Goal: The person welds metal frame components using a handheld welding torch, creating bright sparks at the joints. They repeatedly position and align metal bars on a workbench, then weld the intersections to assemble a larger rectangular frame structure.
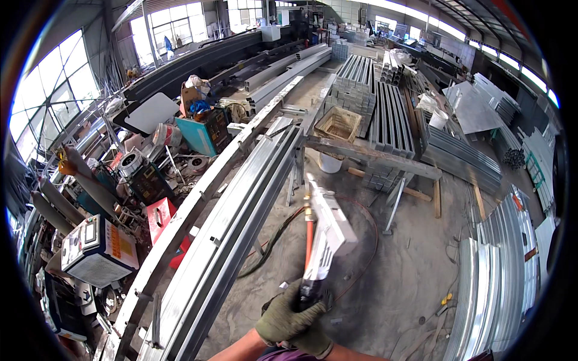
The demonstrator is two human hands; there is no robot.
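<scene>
Both my hands wear olive-green work gloves and meet low in the middle of the head view. My left hand (282,319) is wrapped over the lower end of a white gun-shaped tool (330,228). Partly covered by it, my right hand (314,339) closes around the same dark grip from the right side. The tool tilts up and away from me, its boxy body slightly blurred. An orange hose (309,240) with a brass fitting runs along its left side. Left of my hands lie long silver metal profiles (241,204) on a stand.
A long pale beam (198,210) runs beside the profiles. Cluttered machines, a red box (161,219) and gas cylinders (90,180) stand left. Ahead are a trestle (373,155), a basket (339,124) and stacked tubes (391,117). Metal sheets (490,289) lie right; a dark cable (265,256) crosses the floor.
</scene>
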